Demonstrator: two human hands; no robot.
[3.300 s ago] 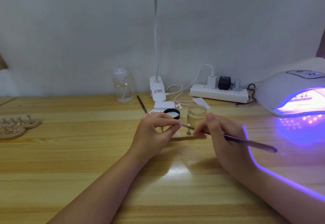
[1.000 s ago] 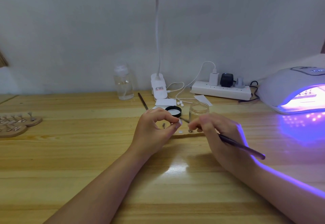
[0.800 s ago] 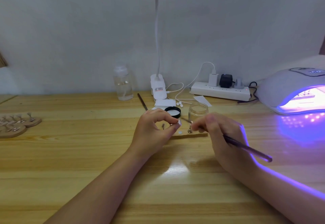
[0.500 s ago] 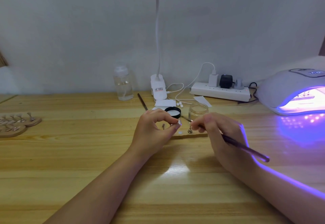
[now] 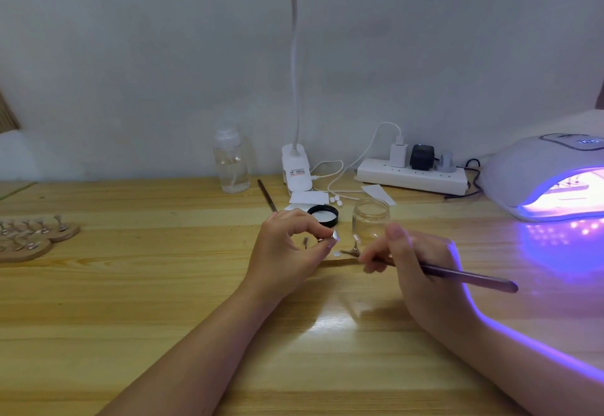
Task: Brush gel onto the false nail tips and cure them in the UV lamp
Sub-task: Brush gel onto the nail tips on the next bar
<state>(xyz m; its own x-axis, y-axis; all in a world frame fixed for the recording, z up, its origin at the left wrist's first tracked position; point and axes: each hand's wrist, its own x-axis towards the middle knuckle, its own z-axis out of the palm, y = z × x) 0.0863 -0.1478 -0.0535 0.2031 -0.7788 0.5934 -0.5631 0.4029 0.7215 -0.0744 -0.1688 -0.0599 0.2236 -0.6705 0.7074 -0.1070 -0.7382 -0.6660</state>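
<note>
My left hand (image 5: 287,252) pinches a small metal holder with a clear false nail tip (image 5: 335,236) at its top, just above the wooden table. My right hand (image 5: 418,258) grips a dark purple gel brush (image 5: 467,277); its tip points left toward the nail tip, a short gap away. An open glass gel jar (image 5: 371,219) stands just behind my hands, its black lid (image 5: 323,214) beside it. The white UV lamp (image 5: 542,180) glows purple at the far right. A wooden strip (image 5: 340,260) with a metal stand lies under my hands.
Wooden discs with several nail stands (image 5: 29,235) lie at the left edge. A clear pump bottle (image 5: 230,164), a clip desk lamp (image 5: 295,167), a power strip (image 5: 411,177), cables, paper scraps and a spare brush (image 5: 266,195) line the back near the wall.
My right hand has drawn the brush slightly back and to the right from the nail tip. My left hand keeps its pinch on the holder in the same place.
</note>
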